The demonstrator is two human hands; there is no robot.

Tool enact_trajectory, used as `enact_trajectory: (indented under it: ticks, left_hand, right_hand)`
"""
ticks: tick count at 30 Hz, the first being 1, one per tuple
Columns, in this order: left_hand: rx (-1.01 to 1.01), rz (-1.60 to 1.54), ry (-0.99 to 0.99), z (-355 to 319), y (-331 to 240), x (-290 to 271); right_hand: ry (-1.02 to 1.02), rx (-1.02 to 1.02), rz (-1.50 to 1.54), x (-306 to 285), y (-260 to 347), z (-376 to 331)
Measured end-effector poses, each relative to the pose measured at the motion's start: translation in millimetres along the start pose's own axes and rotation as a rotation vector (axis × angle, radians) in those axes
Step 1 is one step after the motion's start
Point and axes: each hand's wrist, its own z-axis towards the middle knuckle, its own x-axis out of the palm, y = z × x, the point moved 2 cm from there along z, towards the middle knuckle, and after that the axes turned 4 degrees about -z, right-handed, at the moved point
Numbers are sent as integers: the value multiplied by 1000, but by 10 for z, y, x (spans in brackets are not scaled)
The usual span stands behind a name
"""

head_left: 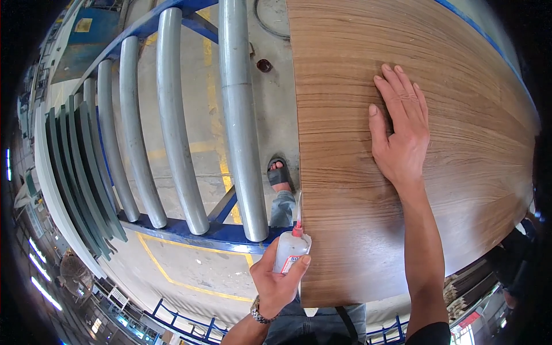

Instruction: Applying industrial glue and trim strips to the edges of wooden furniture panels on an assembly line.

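Note:
A wood-grain board takes up the right half of the head view. My right hand lies flat on it, fingers stretched forward and thumb apart, holding nothing. At the board's near left edge, my left hand is wrapped round a whitish plastic squeeze bottle with a red cap and a thin clear nozzle. The nozzle points away from me, close along the board's left edge; whether it touches the edge I cannot tell.
Left of the board stands a roller conveyor with grey metal rollers on a blue frame. Several dark grey panels stack at its far left. My sandalled foot is on the concrete floor, near a small dark round object.

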Motion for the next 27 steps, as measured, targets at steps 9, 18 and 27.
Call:
enact_trajectory:
  ticks: [9, 18, 27]
  left_hand:
    - [37, 90, -36, -117, 188, -149]
    - [-1, 56, 0, -304, 309, -199]
    - [359, 138, 84, 51, -554, -24]
  right_hand:
    - [-1, 8, 12, 24, 62, -21]
    - [-8, 3, 27, -54, 41, 79]
    - [-202, 272, 276, -110, -110, -276]
